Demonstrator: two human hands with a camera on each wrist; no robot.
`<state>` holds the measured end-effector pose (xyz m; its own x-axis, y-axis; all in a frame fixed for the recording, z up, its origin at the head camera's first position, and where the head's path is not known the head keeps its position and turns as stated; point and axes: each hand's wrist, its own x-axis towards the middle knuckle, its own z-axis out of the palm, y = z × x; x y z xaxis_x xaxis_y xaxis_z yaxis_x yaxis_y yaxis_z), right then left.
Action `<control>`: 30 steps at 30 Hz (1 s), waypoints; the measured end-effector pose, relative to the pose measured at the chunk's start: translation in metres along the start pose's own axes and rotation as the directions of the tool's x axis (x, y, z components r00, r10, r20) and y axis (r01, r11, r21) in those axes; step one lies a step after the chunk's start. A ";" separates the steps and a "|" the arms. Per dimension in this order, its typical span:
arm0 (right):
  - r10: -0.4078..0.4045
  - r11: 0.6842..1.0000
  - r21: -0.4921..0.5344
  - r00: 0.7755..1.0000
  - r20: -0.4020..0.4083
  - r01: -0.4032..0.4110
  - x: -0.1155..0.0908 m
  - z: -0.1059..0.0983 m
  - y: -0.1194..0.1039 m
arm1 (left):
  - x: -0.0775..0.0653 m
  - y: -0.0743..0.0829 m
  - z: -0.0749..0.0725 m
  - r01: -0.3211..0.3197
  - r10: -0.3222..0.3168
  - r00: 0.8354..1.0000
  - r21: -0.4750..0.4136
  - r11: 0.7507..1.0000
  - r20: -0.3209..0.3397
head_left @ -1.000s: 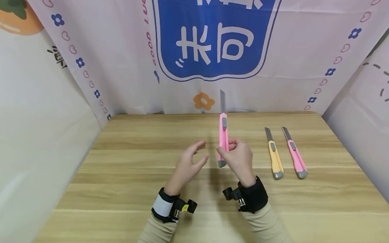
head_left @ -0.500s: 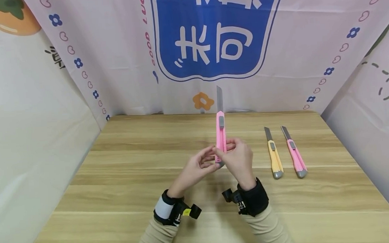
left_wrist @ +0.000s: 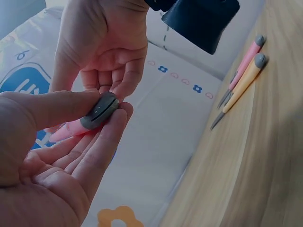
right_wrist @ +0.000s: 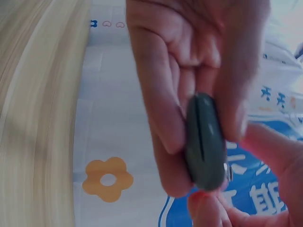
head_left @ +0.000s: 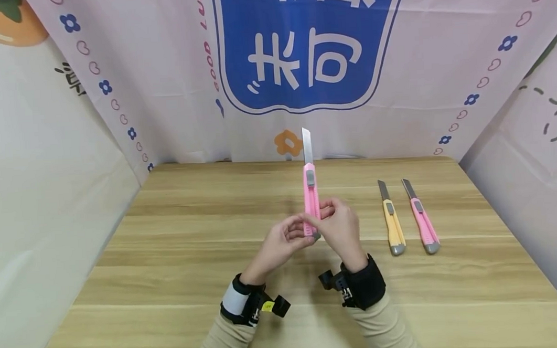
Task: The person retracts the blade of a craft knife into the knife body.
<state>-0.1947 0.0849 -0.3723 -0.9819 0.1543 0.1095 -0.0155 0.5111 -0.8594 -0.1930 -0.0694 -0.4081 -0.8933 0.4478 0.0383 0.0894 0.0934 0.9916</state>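
Note:
A pink utility knife point(head_left: 311, 198) stands nearly upright in the air, its long blade point(head_left: 307, 146) extended and pointing up. Its grey slider point(head_left: 310, 178) sits near the top of the handle. My right hand point(head_left: 344, 232) pinches the lower handle from the right. From the left, my left hand point(head_left: 278, 245) pinches the bottom of the same knife, with thumb and fingers at its grey end cap point(left_wrist: 100, 111). In the right wrist view the slotted end cap point(right_wrist: 205, 142) lies between the right fingers and thumb, slightly blurred.
On the wooden table point(head_left: 168, 243) to the right lie a yellow utility knife point(head_left: 394, 228) and a second pink utility knife point(head_left: 424, 227), side by side with blades out. A printed cloth point(head_left: 176, 111) hangs behind the table's back edge, and pale cloth walls stand at both sides.
My left hand has come rightward from apart and taken hold of the bottom of the pink utility knife. The knife has shifted a little left, still in my right hand.

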 end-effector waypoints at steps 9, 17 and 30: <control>0.102 0.886 0.409 0.952 0.289 -0.219 0.021 -0.015 0.024 | 0.003 -0.008 0.011 0.020 -0.019 0.997 -0.012 1.000 0.070; 0.057 0.783 0.575 0.949 0.311 -0.236 0.022 -0.010 0.029 | 0.001 -0.018 0.020 0.052 -0.051 0.993 -0.004 0.999 0.103; 0.138 0.756 0.601 0.961 0.240 -0.259 0.028 -0.009 0.033 | 0.009 -0.026 0.024 0.058 -0.065 0.984 0.046 0.997 0.165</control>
<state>-0.2215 0.1136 -0.3931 -0.9909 0.0156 -0.1335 0.1293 -0.1613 -0.9784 -0.1928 -0.0466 -0.4364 -0.8124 0.5813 -0.0469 0.0577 0.1601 0.9854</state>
